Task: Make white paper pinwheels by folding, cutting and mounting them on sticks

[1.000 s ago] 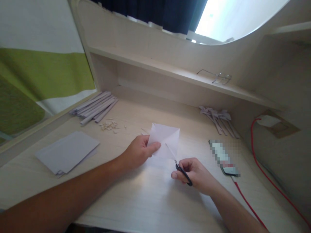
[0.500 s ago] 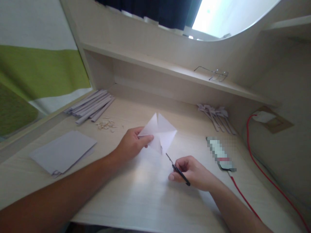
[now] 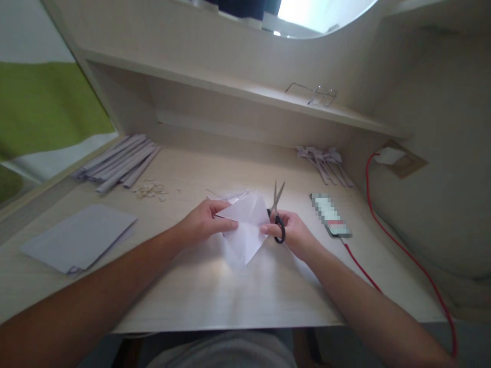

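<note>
A white piece of folded paper [image 3: 249,230] is held over the desk, its lower corner pointing towards me. My left hand [image 3: 203,222] pinches its left side, thumb on top. At the right edge, the thumb of my right hand [image 3: 293,232] presses on the paper. That same hand also keeps hold of black-handled scissors [image 3: 276,204], whose blades point away from me and stand apart. Behind the paper lies something thin and whitish [image 3: 228,196], partly hidden, which I cannot make out.
Rolled paper sticks [image 3: 118,161] and small pale scraps [image 3: 151,189] lie at the left, beyond a stack of paper sheets [image 3: 82,237]. On the right are paper pinwheel-like pieces on sticks [image 3: 324,161] and a phone [image 3: 330,214] with a red cable [image 3: 362,266]. Glasses [image 3: 322,96] rest on the shelf [image 3: 230,84].
My right hand has come up to the paper's right edge and now grips it too. The scissors have swung to point away from me, blades apart. The paper has turned, and the view has shifted.
</note>
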The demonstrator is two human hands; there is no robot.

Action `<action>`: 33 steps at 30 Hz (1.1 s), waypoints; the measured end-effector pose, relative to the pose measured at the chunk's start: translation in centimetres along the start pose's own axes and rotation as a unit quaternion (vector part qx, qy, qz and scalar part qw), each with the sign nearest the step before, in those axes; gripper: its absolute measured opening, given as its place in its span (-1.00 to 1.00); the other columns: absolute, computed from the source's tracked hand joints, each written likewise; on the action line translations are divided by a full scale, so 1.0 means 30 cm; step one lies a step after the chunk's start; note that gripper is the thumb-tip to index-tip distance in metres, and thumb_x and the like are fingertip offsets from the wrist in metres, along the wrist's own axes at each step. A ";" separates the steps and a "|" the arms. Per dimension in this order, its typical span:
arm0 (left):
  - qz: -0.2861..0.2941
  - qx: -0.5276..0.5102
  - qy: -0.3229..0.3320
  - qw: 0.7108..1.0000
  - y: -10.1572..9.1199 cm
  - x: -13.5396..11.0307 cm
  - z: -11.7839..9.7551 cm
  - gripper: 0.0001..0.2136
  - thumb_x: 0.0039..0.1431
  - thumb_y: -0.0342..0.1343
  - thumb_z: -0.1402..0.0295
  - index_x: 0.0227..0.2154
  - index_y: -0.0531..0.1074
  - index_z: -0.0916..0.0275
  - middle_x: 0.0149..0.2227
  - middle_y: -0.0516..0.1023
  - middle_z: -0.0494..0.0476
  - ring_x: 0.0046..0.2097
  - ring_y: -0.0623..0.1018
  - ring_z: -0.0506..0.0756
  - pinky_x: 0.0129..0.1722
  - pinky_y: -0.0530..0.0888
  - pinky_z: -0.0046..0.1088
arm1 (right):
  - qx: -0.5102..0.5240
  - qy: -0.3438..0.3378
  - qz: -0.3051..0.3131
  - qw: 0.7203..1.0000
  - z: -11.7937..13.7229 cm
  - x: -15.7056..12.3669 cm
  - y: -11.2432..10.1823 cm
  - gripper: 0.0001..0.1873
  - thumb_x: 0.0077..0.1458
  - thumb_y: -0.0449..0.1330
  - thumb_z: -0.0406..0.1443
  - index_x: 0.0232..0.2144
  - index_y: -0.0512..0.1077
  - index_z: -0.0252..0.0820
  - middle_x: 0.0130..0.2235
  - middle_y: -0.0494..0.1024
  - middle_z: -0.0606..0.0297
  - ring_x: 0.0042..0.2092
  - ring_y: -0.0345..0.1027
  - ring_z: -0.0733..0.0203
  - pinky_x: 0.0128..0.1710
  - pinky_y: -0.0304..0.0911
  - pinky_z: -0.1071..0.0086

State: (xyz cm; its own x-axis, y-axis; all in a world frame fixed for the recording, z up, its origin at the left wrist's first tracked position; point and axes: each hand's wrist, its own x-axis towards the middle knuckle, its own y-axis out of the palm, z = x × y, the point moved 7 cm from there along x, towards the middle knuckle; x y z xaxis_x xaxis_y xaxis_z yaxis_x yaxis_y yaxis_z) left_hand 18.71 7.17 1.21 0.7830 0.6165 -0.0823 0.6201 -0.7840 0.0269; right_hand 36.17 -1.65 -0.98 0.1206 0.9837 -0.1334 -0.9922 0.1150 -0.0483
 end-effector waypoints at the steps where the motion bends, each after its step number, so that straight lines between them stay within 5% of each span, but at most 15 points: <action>1: 0.002 -0.004 -0.003 1.000 -0.001 0.001 0.005 -0.78 -0.15 0.35 0.28 -0.46 0.60 0.34 -0.49 0.55 0.05 -0.44 0.49 0.05 -0.42 0.36 -0.49 | 0.015 0.004 0.012 1.000 -0.009 -0.001 0.011 -0.70 -0.15 0.50 -0.17 -0.41 0.59 -0.24 -0.40 0.57 0.31 -0.38 0.40 0.25 -0.35 0.31 0.38; 6: -0.055 -0.080 0.026 0.995 -0.024 0.009 0.014 -0.70 -0.03 0.35 0.20 -0.30 0.55 0.31 -0.34 0.61 0.11 -0.33 0.55 0.08 -0.36 0.43 -0.46 | 0.045 -0.017 -0.043 0.998 -0.011 -0.005 0.001 -0.76 -0.12 0.49 -0.21 -0.45 0.59 -0.26 -0.44 0.57 0.30 -0.45 0.42 0.25 -0.40 0.37 0.36; 10: -0.029 -0.040 0.000 0.999 0.033 0.011 0.045 -0.69 0.02 0.32 0.14 -0.34 0.53 0.32 -0.39 0.58 0.11 -0.40 0.52 0.05 -0.38 0.41 -0.45 | 0.079 -0.033 -0.093 0.992 -0.007 -0.006 -0.009 -0.75 -0.10 0.48 -0.21 -0.42 0.59 -0.26 -0.41 0.58 0.28 -0.43 0.43 0.25 -0.38 0.37 0.37; 16: -0.046 0.049 0.019 0.998 0.045 0.013 0.043 -0.67 0.05 0.21 0.09 -0.59 0.44 0.28 -0.58 0.47 0.05 -0.50 0.43 0.02 -0.43 0.34 -0.46 | 0.091 -0.005 -0.054 0.994 -0.016 -0.009 0.024 -0.71 -0.10 0.49 -0.17 -0.42 0.59 -0.28 -0.46 0.58 0.29 -0.45 0.41 0.27 -0.40 0.30 0.39; 33: -0.031 0.077 0.040 0.996 0.028 -0.008 0.011 -0.66 0.19 0.17 0.11 -0.54 0.46 0.29 -0.53 0.51 0.06 -0.47 0.44 0.01 -0.42 0.33 -0.47 | 0.029 -0.020 -0.045 0.998 -0.005 -0.028 0.019 -0.73 -0.03 0.46 -0.15 -0.49 0.59 -0.25 -0.51 0.60 0.25 -0.47 0.40 0.24 -0.41 0.26 0.38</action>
State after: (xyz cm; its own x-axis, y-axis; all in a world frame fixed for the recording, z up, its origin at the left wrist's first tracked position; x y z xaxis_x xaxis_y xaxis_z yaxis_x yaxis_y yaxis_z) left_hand 19.03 6.34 0.94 0.7492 0.6623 0.0008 0.6568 -0.7428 -0.1300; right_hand 35.51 -2.43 -1.06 0.2100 0.9733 -0.0922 -0.9775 0.2108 -0.0006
